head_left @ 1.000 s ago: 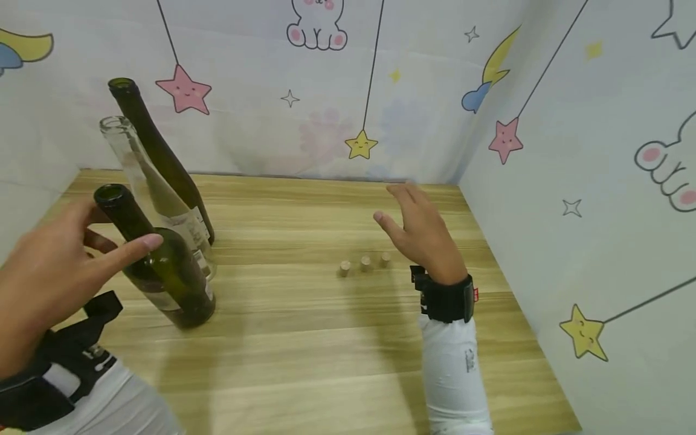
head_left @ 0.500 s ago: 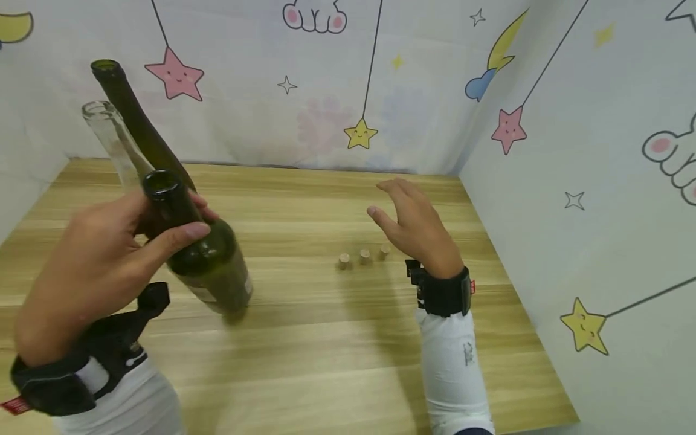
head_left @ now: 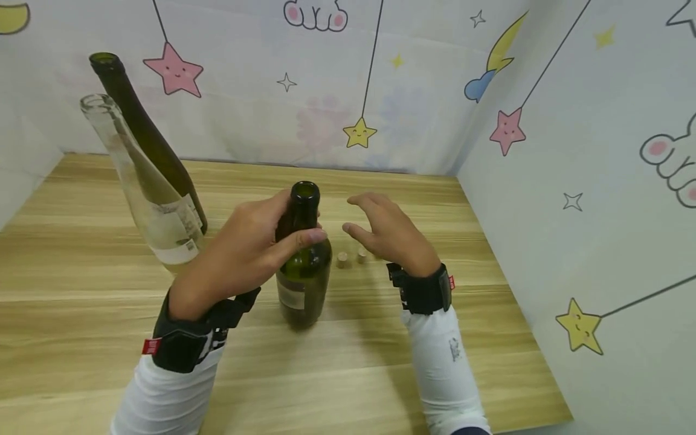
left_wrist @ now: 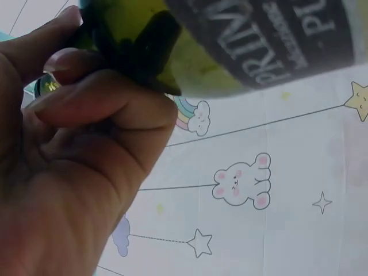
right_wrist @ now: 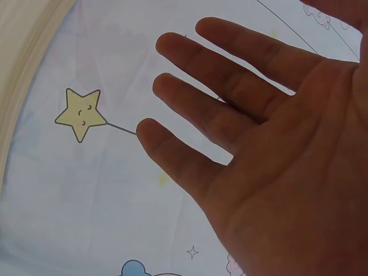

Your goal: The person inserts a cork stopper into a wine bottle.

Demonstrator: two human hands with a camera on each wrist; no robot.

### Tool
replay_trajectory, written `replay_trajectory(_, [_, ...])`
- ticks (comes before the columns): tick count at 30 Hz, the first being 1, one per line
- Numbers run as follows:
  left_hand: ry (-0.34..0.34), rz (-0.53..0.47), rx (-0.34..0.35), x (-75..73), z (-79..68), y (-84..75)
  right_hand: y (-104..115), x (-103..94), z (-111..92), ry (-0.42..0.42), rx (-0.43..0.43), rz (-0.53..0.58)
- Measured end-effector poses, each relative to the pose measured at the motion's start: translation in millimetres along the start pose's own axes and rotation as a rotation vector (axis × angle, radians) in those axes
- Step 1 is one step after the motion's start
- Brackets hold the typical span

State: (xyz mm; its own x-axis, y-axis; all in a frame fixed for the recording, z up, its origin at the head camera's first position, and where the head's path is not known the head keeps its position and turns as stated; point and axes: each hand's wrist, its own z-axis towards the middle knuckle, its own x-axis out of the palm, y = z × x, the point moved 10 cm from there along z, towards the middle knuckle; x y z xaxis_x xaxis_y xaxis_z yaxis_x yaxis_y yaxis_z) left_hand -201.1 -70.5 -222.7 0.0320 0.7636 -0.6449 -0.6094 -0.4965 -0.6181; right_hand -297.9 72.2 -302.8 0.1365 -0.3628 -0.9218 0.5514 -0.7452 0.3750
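Note:
Near the middle of the table in the head view, my left hand [head_left: 239, 251] grips a dark green wine bottle [head_left: 304, 287] by its neck, fingers behind and thumb across the front. The bottle's mouth is uncorked and it stands nearly upright; I cannot tell whether its base touches the table. Its printed label [left_wrist: 259, 43] shows in the left wrist view. To the right, my right hand [head_left: 394, 235] hovers with fingers spread and holds nothing; its bare palm [right_wrist: 276, 172] shows in the right wrist view. Small corks [head_left: 342, 260] stand between the bottle and that hand, partly hidden by it.
At the left of the wooden table [head_left: 244, 386] stand a clear glass bottle [head_left: 144, 193] and, behind it, a tall dark green bottle [head_left: 152, 145]. Cloth walls [head_left: 244, 109] with printed stars and animals rise at the back and sides.
My left hand has taken hold of the front green bottle and carried it right, from beside the other bottles to next to the corks. My right hand has shifted slightly left.

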Motion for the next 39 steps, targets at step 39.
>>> replay_trajectory(39, [-0.115, 0.053, -0.005, -44.3, -6.1, 14.7, 93, -94.4, -48, -0.886, -0.534, 0.394])
